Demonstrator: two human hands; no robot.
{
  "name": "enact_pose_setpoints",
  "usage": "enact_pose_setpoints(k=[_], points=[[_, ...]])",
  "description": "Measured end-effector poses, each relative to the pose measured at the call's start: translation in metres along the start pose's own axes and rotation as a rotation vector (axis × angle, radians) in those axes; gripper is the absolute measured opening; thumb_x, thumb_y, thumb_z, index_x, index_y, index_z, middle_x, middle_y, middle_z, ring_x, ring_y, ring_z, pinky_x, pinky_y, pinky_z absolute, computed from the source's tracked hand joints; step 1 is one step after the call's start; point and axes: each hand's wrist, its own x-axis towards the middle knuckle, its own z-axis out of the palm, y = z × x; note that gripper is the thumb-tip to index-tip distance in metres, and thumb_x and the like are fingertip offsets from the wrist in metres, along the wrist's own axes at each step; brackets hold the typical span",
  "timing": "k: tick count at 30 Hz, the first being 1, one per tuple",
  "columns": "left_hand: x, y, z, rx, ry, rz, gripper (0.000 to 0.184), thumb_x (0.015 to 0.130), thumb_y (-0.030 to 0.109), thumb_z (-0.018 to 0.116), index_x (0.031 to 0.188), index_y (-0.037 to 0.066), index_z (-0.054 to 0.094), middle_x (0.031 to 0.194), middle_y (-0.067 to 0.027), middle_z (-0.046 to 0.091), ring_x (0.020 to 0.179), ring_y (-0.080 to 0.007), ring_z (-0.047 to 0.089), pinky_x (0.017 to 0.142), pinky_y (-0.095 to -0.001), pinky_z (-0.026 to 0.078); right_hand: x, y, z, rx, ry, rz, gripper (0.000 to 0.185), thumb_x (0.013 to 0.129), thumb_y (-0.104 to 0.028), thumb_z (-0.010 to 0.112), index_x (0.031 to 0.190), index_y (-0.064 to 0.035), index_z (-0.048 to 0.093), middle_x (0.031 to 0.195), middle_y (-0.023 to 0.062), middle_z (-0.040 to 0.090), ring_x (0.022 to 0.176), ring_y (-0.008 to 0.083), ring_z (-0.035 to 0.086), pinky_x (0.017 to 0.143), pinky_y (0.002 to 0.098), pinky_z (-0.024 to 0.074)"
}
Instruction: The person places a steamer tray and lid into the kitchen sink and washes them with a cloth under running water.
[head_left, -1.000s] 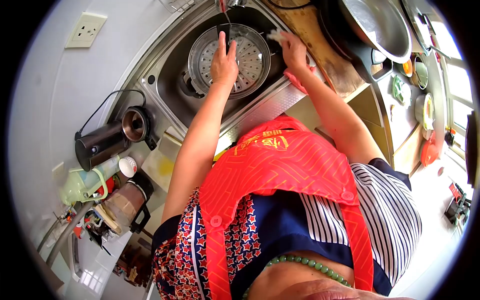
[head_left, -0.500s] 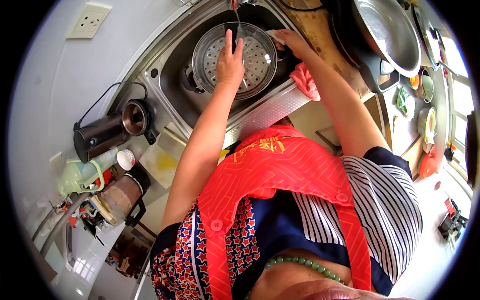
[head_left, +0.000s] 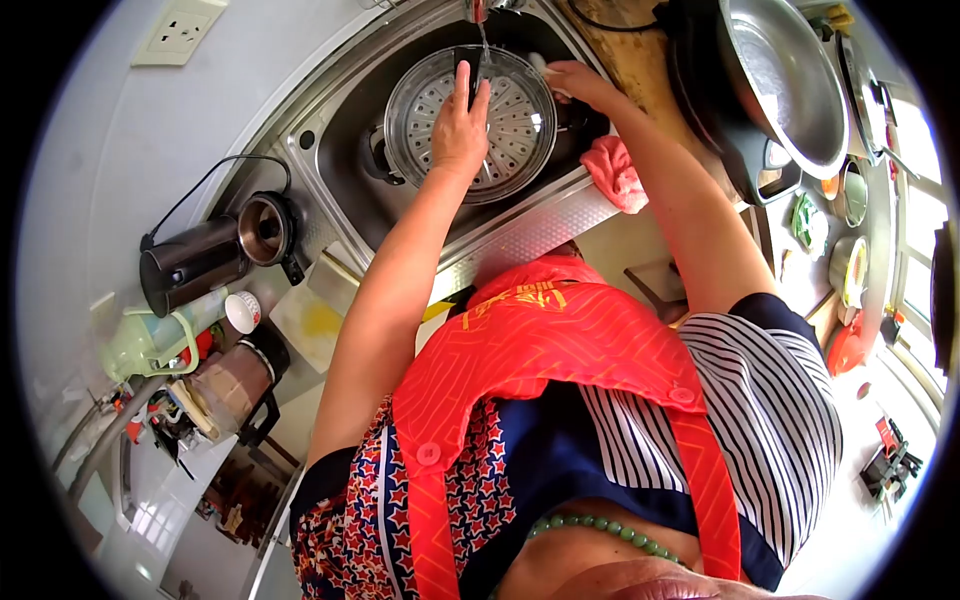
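In the sink (head_left: 345,205), a glass lid (head_left: 410,125) with a metal rim lies over a perforated steamer tray (head_left: 505,125). Below its left edge shows a dark side handle (head_left: 380,158) of a pot. My left hand (head_left: 460,135) is closed round the black handle (head_left: 467,62) of the lid, fingers stretched along it. At the lid's upper right rim, my right hand (head_left: 585,85) presses a whitish cloth (head_left: 540,68) against the edge; its fingertips are partly hidden. Water runs from the tap (head_left: 478,10) beside the lid handle.
A pink cloth (head_left: 615,172) hangs over the sink's front edge. Right of the sink, a large steel pan (head_left: 785,90) rests on a black cooker. On the left counter lie a dark kettle (head_left: 195,268), a small bowl (head_left: 243,312) and a green jug (head_left: 140,345).
The view has shifted slightly. My left hand keeps its hold on the lid handle, and my right hand with the cloth has moved a little along the lid's rim.
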Motion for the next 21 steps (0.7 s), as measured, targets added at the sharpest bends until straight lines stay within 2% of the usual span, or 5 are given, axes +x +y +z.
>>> enact_pose_setpoints(k=[3, 11, 14, 18, 21], points=[[0.0, 0.003, -0.002, 0.004, 0.011, 0.001, 0.048, 0.074, -0.001, 0.057, 0.121, 0.009, 0.054, 0.147, -0.0096, 0.022, 0.095, -0.0281, 0.055, 0.079, -0.0347, 0.051, 0.017, -0.001, -0.008, -0.176, -0.121, 0.014, 0.02, 0.087, -0.025, 0.058, 0.095, -0.0074, 0.062, 0.074, -0.0009, 0.058, 0.06, 0.0076, 0.052, 0.053, 0.0224, 0.044], [-0.001, 0.005, -0.002, -0.011, 0.044, 0.0, 0.053, 0.073, -0.004, 0.052, 0.124, 0.011, 0.053, 0.149, -0.0094, 0.02, 0.095, -0.0298, 0.057, 0.077, -0.0368, 0.051, -0.052, 0.005, 0.045, 0.296, 0.607, -0.019, 0.04, 0.09, -0.024, 0.054, 0.119, 0.0022, 0.051, 0.097, 0.0078, 0.062, 0.07, 0.0121, 0.054, 0.061, 0.0241, 0.0462], [0.0, 0.004, 0.001, -0.02, 0.071, 0.004, 0.052, 0.073, -0.003, 0.053, 0.123, 0.01, 0.054, 0.148, -0.0089, 0.022, 0.094, -0.0299, 0.057, 0.077, -0.0368, 0.051, -0.074, -0.007, 0.063, 0.189, 0.737, 0.123, 0.04, 0.089, -0.023, 0.055, 0.118, 0.0046, 0.05, 0.099, 0.0099, 0.061, 0.074, 0.0155, 0.056, 0.061, 0.0277, 0.0467], [-0.001, 0.003, 0.003, -0.038, 0.073, -0.006, 0.052, 0.072, -0.002, 0.053, 0.123, 0.011, 0.054, 0.148, -0.0083, 0.023, 0.094, -0.0294, 0.057, 0.078, -0.0364, 0.05, -0.037, 0.093, 0.075, 0.242, 0.965, 0.059, 0.031, 0.088, -0.018, 0.055, 0.111, 0.0035, 0.052, 0.092, 0.0099, 0.061, 0.069, 0.0185, 0.056, 0.059, 0.0298, 0.0459], [-0.002, 0.002, 0.003, -0.034, 0.049, -0.012, 0.053, 0.071, -0.003, 0.053, 0.123, 0.012, 0.054, 0.148, -0.0081, 0.023, 0.095, -0.0292, 0.057, 0.079, -0.0362, 0.05, -0.062, 0.059, 0.099, 0.504, 0.93, 0.092, 0.026, 0.087, -0.016, 0.057, 0.106, 0.0018, 0.056, 0.085, 0.0121, 0.061, 0.066, 0.0207, 0.057, 0.055, 0.0318, 0.0462]])
